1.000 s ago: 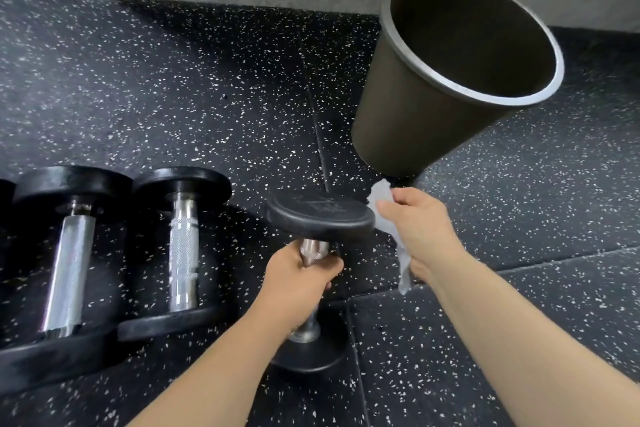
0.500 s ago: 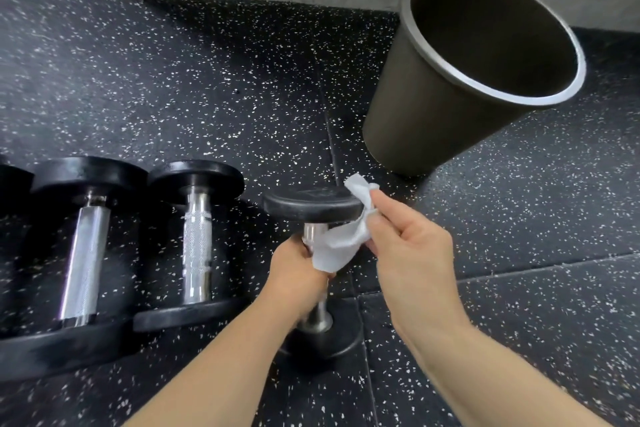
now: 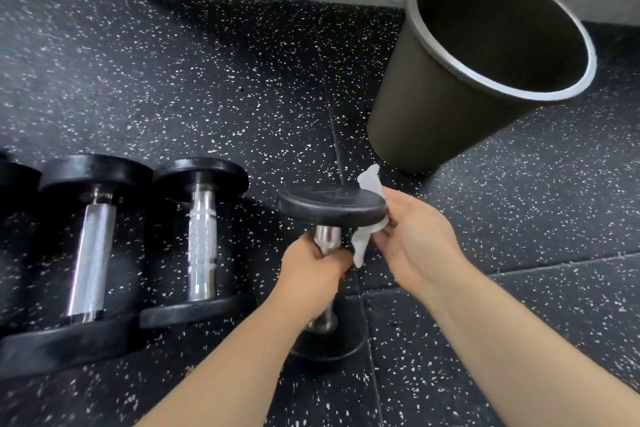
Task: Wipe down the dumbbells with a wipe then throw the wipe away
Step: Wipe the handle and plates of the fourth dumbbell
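Speckled floor [image 3: 207, 80]: left hand [image 3: 311, 274] grips dumbbell [image 3: 330, 208] (upright), right hand [image 3: 415, 239] pinches wipe [image 3: 369, 184].

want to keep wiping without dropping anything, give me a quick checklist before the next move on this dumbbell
1. Left hand has a firm grip on the handle of the held dumbbell: ok.
2. Wipe pinched in right hand: ok.
3. Wipe touching the edge of the top plate: ok.
4. Bottom plate resting on the floor: cannot tell.
5. Bin close by, mouth open for the wipe: ok.
6. Other dumbbells already wiped: cannot tell.
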